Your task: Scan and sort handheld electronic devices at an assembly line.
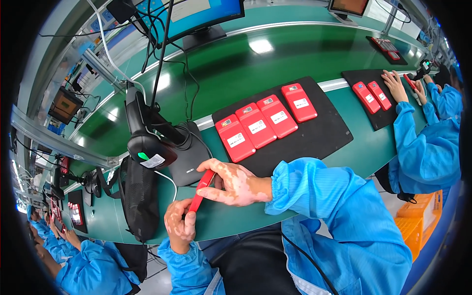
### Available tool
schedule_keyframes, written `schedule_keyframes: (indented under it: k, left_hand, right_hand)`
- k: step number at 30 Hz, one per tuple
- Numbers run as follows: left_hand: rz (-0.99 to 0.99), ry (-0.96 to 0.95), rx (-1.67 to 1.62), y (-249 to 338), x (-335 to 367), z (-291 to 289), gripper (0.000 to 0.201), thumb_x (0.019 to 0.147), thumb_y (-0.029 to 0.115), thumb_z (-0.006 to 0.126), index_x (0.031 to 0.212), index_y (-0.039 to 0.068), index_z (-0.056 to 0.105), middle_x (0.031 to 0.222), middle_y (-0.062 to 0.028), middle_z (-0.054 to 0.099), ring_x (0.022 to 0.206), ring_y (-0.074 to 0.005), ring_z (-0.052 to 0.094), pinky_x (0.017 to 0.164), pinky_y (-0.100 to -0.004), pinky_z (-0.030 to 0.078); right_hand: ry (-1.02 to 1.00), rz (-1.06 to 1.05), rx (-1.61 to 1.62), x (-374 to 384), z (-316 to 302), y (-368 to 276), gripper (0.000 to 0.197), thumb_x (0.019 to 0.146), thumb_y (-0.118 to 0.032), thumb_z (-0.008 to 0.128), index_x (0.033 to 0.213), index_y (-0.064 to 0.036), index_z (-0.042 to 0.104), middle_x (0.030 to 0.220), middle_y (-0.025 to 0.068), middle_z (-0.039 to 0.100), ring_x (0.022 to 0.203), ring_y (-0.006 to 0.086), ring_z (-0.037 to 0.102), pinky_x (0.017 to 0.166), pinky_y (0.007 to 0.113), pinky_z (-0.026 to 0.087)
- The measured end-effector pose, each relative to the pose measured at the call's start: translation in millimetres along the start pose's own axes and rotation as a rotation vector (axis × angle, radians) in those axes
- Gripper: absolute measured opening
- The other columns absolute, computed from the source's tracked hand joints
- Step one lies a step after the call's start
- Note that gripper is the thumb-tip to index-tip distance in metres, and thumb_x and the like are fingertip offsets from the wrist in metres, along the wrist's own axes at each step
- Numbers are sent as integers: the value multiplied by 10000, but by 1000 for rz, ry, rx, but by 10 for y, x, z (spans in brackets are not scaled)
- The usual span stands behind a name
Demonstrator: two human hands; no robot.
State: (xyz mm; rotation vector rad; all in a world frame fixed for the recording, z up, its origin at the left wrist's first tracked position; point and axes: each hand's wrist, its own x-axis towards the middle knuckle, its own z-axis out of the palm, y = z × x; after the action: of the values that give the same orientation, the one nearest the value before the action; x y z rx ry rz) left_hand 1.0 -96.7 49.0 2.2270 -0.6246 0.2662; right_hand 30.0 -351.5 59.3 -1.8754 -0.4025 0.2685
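Red phone, slim and seen edge-on, is pinched between both hands just in front of the black scanner stand: the left hand grips its lower end, the right hand clamps its upper end with thumb and fingers. It seems mid-presentation to the handheld barcode scanner on that stand; four more red phones lie on the black mat right of the stand

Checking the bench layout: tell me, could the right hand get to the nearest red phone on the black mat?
Probably yes: the right hand sits just below the mat, nothing between it and that phone, though it holds another red phone.
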Motion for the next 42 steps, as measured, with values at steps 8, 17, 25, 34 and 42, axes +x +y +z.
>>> schedule_keyframes:
  k: [8,17,25,34,42]
  left_hand:
    - [2,-1,19,-4,-6,13,446,1020,454,612,1022,22,726,769,-137,634,705,-327,600,680,-432,473]
    - [1,-2,7,-30,-3,9,467,1028,474,600,1028,25,727,756,-124,622,688,-314,592,671,-430,460]
    - [11,-21,-17,-34,22,-27,456,1021,465,609,1037,26,732,748,-109,625,677,-293,592,669,-428,457]
    - [85,-44,17,-19,18,-44,586,1015,566,556,1107,9,712,841,-149,662,746,-346,622,718,-465,475]
    - [162,34,163,-1,3,64,406,835,-44,763,1226,-12,657,835,-176,659,706,-360,623,652,-456,492]
  right_hand:
    - [25,-27,-48,17,8,-2,701,997,-558,678,1449,-62,476,1073,131,688,852,211,692,810,375,561]
    - [42,-13,-48,21,15,-31,772,984,-660,635,1422,-38,506,1031,148,674,874,240,681,849,374,550]
    - [72,-64,-19,11,36,-13,682,994,-540,691,1422,-41,510,1043,125,666,849,221,663,798,374,546]
    - [85,-46,50,23,37,-19,624,1005,-467,715,1393,-20,517,992,104,680,804,171,658,746,338,549]
    - [231,-64,156,63,60,48,671,979,-481,746,1387,-9,501,1057,125,668,799,175,664,751,339,557]
